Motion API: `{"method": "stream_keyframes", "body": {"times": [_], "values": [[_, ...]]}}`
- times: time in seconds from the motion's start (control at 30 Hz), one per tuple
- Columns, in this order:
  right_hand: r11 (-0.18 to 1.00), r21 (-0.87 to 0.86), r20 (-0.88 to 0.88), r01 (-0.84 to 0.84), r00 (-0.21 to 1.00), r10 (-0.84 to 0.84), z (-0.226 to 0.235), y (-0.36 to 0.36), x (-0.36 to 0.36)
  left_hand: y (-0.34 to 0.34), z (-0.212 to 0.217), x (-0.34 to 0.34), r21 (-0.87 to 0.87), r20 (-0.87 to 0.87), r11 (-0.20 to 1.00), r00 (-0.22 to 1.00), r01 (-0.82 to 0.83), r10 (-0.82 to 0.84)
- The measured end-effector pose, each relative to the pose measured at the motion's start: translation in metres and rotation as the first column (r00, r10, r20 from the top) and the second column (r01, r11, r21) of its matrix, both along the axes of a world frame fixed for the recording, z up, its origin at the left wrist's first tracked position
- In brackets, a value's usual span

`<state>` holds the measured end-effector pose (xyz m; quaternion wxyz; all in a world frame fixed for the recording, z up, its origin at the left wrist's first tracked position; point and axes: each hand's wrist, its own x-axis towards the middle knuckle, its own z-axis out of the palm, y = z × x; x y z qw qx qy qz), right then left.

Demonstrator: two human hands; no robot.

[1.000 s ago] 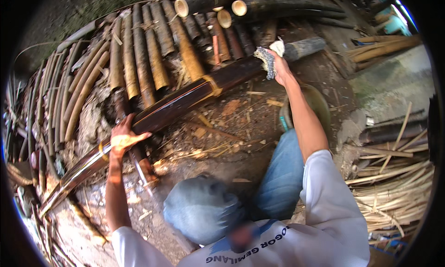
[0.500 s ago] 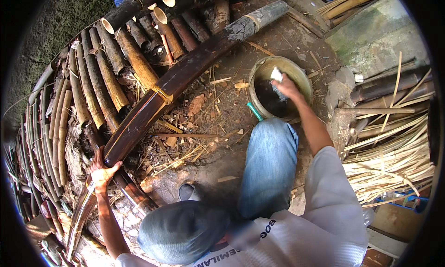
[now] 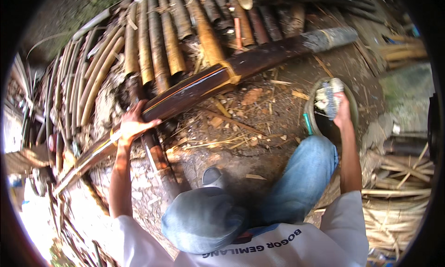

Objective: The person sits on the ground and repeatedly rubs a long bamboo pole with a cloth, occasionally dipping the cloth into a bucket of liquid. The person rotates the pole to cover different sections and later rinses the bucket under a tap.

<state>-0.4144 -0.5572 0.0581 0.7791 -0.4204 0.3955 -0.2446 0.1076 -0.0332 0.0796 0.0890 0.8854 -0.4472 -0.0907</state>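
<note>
Lays the left hand (image 3: 132,124) over the dark bamboo pole (image 3: 190,96), left of its middle, with the thumb spread wide from the fingers and pointing along the near edge. Cannot make out the fingertips at the far edge. Closes the right hand (image 3: 343,112) around a wad of grey and whitish material (image 3: 328,99), above the mouth of a bucket (image 3: 354,102) and within its rim.

Of the pole: slants lengthwise across the ground (image 3: 222,158), from near left to far right, with its thinner end at near left and its thicker grey end at far right. Crosses, close by the left hand, over a bamboo crossbar (image 3: 160,160) pointing back toward the body. Passes just short of the row of bamboo lengths (image 3: 162,54) at the far side of the ground.

Looks blackish brown and glossy, with a bright streak and an orange-yellow line along the upper face. Wears a yellowish band (image 3: 233,74) a little right of the middle. Turns dull, mottled grey toward the far-right end. Shows strong glare past the left hand.

Of the bucket: stands on the ground just beyond the right knee (image 3: 320,149), with a green handle (image 3: 307,123) at the left edge.
</note>
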Motion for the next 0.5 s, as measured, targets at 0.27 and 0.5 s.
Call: {"method": "stream_keyframes", "body": {"times": [0.27,0.5], "values": [[0.486,-0.607,-0.633,-0.629,0.752,0.183,0.033,0.084,0.265,-0.002,-0.023,0.028,-0.234,-0.608,0.872,0.764,-0.431,0.215],[0.12,-0.736,-0.531,-0.666,0.679,0.508,-0.005,0.386,0.402,-0.009,-0.035,0.058,-0.217,-0.83,0.814,0.54,-0.539,0.136]]}}
